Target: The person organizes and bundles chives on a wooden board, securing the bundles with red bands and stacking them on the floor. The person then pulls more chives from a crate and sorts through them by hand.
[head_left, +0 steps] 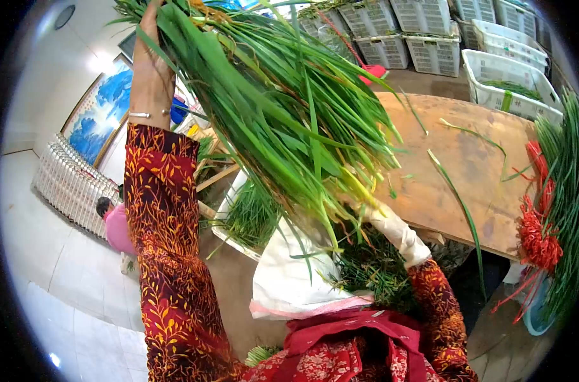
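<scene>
A large bunch of long, flat green leaves, which look like Chinese chives, is raised in front of me and slants down to the right. At the top edge, my left hand grips its upper part; leaves and the frame edge hide most of the fingers. My right hand, in a pale glove, is at the pale lower ends of the bunch, its fingers hidden by stems and blurred. Beneath it, loose green trimmings lie beside a white sack near my lap.
A wooden tabletop with stray leaves extends to the right. Red ties hang beside dark green leaves at its edge. White crates are stacked behind. A person in pink is at left, near a leaf-filled container.
</scene>
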`<state>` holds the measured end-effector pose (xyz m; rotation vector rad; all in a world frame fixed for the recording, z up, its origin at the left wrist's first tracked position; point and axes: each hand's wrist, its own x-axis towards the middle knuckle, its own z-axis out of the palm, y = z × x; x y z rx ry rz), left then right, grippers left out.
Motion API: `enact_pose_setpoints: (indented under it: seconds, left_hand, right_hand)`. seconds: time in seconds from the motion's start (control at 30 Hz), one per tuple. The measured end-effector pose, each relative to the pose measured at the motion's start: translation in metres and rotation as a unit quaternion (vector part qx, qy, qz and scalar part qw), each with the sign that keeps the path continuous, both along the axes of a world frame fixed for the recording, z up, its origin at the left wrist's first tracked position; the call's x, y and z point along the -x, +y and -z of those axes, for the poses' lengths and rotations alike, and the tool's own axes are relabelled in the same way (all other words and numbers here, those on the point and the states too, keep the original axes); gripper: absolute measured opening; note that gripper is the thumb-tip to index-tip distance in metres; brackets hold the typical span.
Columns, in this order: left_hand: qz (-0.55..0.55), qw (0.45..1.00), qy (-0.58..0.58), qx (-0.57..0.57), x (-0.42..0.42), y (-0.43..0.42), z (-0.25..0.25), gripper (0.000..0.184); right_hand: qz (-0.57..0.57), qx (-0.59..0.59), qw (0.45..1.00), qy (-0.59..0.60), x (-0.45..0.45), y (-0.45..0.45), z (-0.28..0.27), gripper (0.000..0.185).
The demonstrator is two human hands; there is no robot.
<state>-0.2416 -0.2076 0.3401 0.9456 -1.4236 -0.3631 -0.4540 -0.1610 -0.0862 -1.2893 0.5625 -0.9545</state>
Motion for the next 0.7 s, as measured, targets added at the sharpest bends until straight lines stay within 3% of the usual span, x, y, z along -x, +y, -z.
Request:
enact_pose_setpoints:
  seconds: [0.03,0.07,0.1,0.2,0.37,0.4,0.47,0.5,0.53,0.6,0.7]
  left_hand:
    - [0.226,0.969,-0.035,-0.093,-0.025,-0.017,-0.017,0.028]
    - [0.435,0.879,-0.068,-0.181,-0.040,-0.026,-0.029,0.025]
    - [0.382,0.912,-0.090,-0.120,-0.035,-0.015,-0.022,0.020]
    - [0.439,0.895,-0.064,-0.053,-0.049,-0.023,-0.016,0.021]
    - [0.412,0.910,-0.043,-0.004,-0.032,-0.006,0.014,0.021]
    - [0.413,0.910,-0.042,-0.004,-0.027,-0.005,0.019,0.021]
    - [0.261,0.965,0.004,0.034,-0.002,0.002,0.039,0.025]
    - [0.149,0.988,0.000,0.048,0.014,0.013,0.049,0.030]
    - [0.095,0.994,-0.005,0.047,0.023,0.018,0.055,0.033]
    - [0.116,0.993,-0.009,0.030,0.017,0.008,0.052,0.033]
    - [0.090,0.995,0.048,0.020,0.004,0.007,0.051,0.032]
  right_hand:
    - [-0.020,0.020,0.992,-0.122,-0.003,-0.011,0.010,0.047]
    - [-0.027,0.017,0.985,-0.172,-0.004,-0.016,0.007,0.048]
    - [-0.034,0.008,0.975,-0.217,-0.004,-0.019,-0.002,0.048]
    - [-0.051,-0.007,0.945,-0.324,0.005,-0.014,-0.036,0.049]
    - [-0.085,0.003,0.876,-0.474,0.021,0.010,-0.073,0.051]
    - [-0.090,0.007,0.873,-0.479,0.021,0.012,-0.077,0.051]
    - [-0.079,-0.002,0.901,-0.427,0.021,0.013,-0.086,0.052]
    - [-0.053,-0.044,0.956,-0.284,0.025,0.016,-0.091,0.055]
    - [-0.055,-0.038,0.956,-0.284,0.027,0.020,-0.097,0.055]
    - [-0.119,-0.007,0.942,-0.313,0.029,0.028,-0.103,0.049]
    - [-0.254,0.119,0.900,-0.335,0.038,0.005,-0.048,0.048]
